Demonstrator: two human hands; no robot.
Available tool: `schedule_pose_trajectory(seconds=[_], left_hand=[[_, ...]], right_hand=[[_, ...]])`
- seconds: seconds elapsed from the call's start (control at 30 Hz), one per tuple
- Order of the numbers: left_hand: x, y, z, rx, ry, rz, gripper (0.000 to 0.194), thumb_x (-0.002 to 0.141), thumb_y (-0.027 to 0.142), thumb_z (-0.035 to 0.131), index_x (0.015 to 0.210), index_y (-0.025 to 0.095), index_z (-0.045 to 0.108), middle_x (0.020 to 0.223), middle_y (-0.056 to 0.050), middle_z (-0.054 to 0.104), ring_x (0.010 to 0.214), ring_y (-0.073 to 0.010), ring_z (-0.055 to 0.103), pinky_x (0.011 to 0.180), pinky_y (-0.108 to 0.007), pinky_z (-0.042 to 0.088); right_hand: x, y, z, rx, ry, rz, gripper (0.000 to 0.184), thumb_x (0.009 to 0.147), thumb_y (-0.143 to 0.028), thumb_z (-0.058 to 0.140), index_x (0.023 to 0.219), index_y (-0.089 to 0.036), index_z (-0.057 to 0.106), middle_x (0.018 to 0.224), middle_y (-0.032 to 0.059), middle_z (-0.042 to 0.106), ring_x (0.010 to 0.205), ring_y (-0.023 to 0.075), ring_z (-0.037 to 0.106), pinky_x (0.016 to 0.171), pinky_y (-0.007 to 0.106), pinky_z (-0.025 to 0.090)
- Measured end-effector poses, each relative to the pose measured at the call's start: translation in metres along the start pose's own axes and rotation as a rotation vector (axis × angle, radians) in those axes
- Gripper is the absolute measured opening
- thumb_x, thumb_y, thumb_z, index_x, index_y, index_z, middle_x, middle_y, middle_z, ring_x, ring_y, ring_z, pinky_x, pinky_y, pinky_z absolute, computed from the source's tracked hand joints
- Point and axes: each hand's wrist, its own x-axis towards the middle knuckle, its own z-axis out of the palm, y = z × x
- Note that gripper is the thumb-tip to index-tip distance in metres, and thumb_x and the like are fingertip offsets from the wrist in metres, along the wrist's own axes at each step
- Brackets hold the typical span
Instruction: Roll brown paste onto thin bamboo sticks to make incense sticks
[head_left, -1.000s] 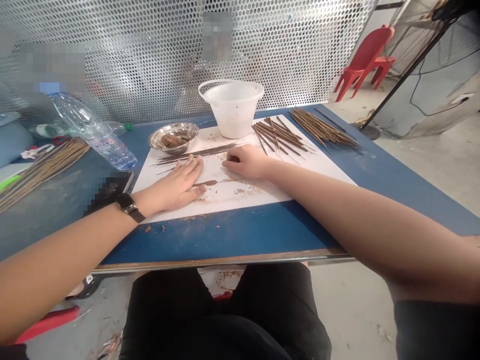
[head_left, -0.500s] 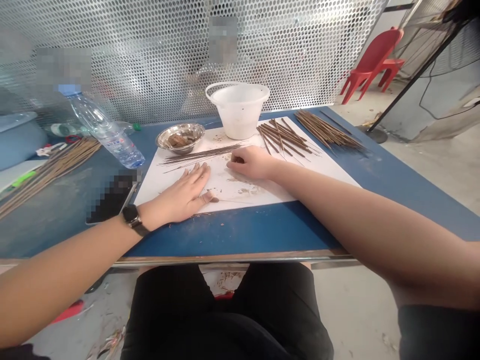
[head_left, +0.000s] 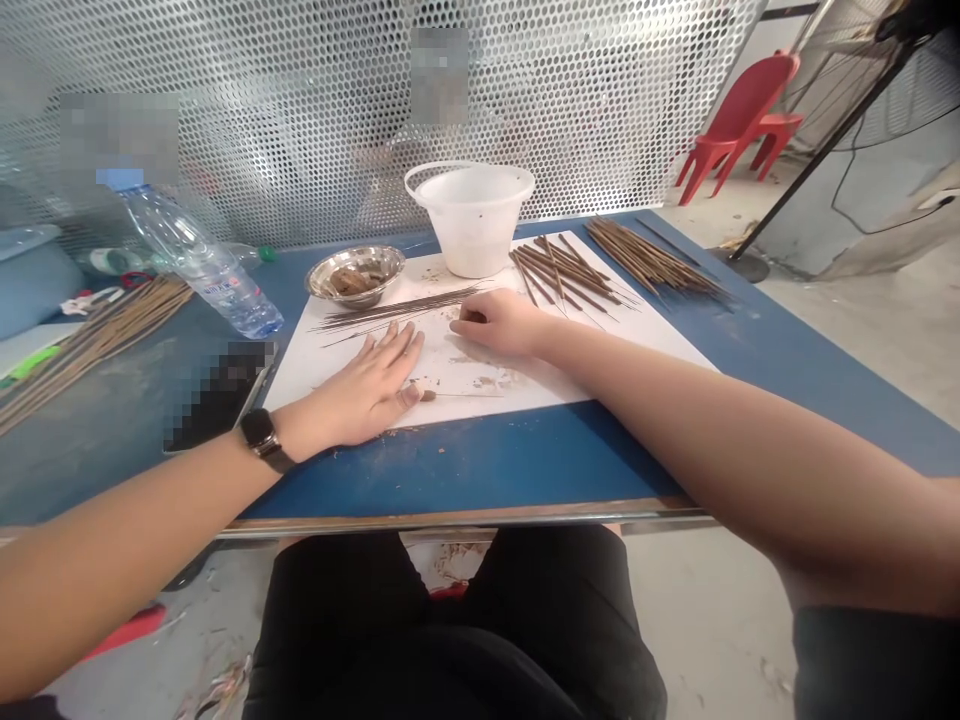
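My left hand (head_left: pixel 375 390) lies flat on the white sheet (head_left: pixel 330 385), palm down with its fingers spread. Beside its thumb, a thin stick (head_left: pixel 469 395) with a brown, thicker end (head_left: pixel 428 395) sticks out to the right; whatever is under the palm is hidden. My right hand (head_left: pixel 499 322) rests on the sheet with its fingers curled together; what they hold, if anything, cannot be made out. Between and beyond both hands lies a bundle of thin bare sticks (head_left: pixel 405 306). Brown crumbs (head_left: pixel 487 382) dot the paper.
A metal bowl (head_left: pixel 311 275) of brown lumps and a white bucket (head_left: pixel 480 225) stand behind. Brown-coated sticks (head_left: pixel 574 270) and another bundle (head_left: pixel 649 258) lie right. At left are a water bottle (head_left: pixel 217 275), a dark tablet-like device (head_left: pixel 217 395) and long sticks (head_left: pixel 105 335).
My left hand has slid slightly forward and to the right on the sheet, the stick by its thumb shifting a little with it. My right hand stays put.
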Motion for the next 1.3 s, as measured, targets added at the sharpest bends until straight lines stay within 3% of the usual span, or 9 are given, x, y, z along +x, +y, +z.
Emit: schedule_pose_trajectory(seconds=[0.13,0.27,0.43,0.7,0.8,0.93,1.13,1.3], left_hand=[[-0.002,0.001,0.001,-0.003,0.000,-0.027,0.104,0.104,0.082,0.008,0.179,0.010,0.007,0.184,-0.017,-0.004,0.170,-0.0389,-0.005,0.138,-0.059,0.004],[0.024,-0.006,-0.004,0.012,0.002,-0.064,0.099,0.107,0.078,0.012,0.179,0.011,0.006,0.185,-0.016,-0.005,0.170,-0.0386,-0.007,0.137,-0.061,0.006],[0.046,-0.012,-0.008,0.019,0.032,-0.088,0.097,0.108,0.074,0.018,0.179,0.010,0.002,0.185,-0.016,-0.009,0.170,-0.0394,-0.009,0.137,-0.062,0.003],[-0.003,-0.003,0.004,0.020,0.046,0.009,0.107,0.103,0.086,0.015,0.179,0.013,-0.002,0.185,-0.018,-0.008,0.170,-0.0416,-0.011,0.136,-0.064,0.005],[-0.009,-0.001,0.004,0.037,0.036,0.019,0.108,0.103,0.086,0.016,0.179,0.011,0.000,0.185,-0.019,-0.004,0.170,-0.0428,-0.009,0.137,-0.063,0.005],[0.016,-0.005,-0.004,0.037,-0.006,-0.053,0.101,0.106,0.079,0.017,0.179,0.011,0.000,0.185,-0.017,-0.008,0.170,-0.0410,-0.010,0.137,-0.062,0.008],[0.066,-0.025,-0.013,0.025,0.020,-0.099,0.098,0.107,0.074,0.018,0.178,0.009,0.000,0.185,-0.017,-0.008,0.169,-0.0401,-0.012,0.135,-0.064,0.000],[0.045,-0.017,-0.008,0.008,0.016,-0.051,0.096,0.108,0.073,0.017,0.178,0.011,-0.005,0.185,-0.016,-0.010,0.170,-0.0378,-0.012,0.137,-0.061,0.002]], right_hand=[[0.000,-0.001,0.001,0.001,0.003,-0.004,0.033,0.100,-0.035,0.064,0.072,-0.023,0.051,0.080,0.0032,0.066,0.075,0.0171,0.051,0.071,0.033,0.034],[-0.001,-0.001,-0.005,0.038,0.041,0.004,0.038,0.101,-0.035,0.062,0.067,-0.023,0.048,0.073,0.0017,0.060,0.072,0.0161,0.048,0.069,0.033,0.033],[0.000,0.006,-0.015,0.068,0.165,0.110,0.044,0.103,-0.035,0.059,0.063,-0.023,0.045,0.066,0.0006,0.052,0.068,0.0158,0.045,0.068,0.035,0.032],[0.002,0.008,-0.006,0.046,0.118,0.071,0.043,0.102,-0.035,0.060,0.064,-0.023,0.045,0.067,0.0001,0.052,0.069,0.0161,0.046,0.068,0.035,0.033],[0.001,0.006,-0.006,0.021,0.102,0.054,0.041,0.102,-0.034,0.059,0.064,-0.023,0.046,0.068,0.0007,0.053,0.070,0.0164,0.046,0.069,0.035,0.033],[0.000,0.006,-0.008,0.016,0.102,0.041,0.042,0.102,-0.034,0.058,0.064,-0.023,0.045,0.068,0.0009,0.053,0.071,0.0169,0.047,0.069,0.035,0.033],[0.002,0.010,-0.006,0.012,0.117,0.039,0.044,0.102,-0.036,0.059,0.063,-0.023,0.044,0.066,-0.0003,0.052,0.068,0.0157,0.045,0.068,0.035,0.031],[0.002,0.009,-0.006,0.007,0.101,0.044,0.041,0.103,-0.037,0.058,0.065,-0.023,0.047,0.069,0.0012,0.056,0.070,0.0164,0.048,0.069,0.034,0.033]])
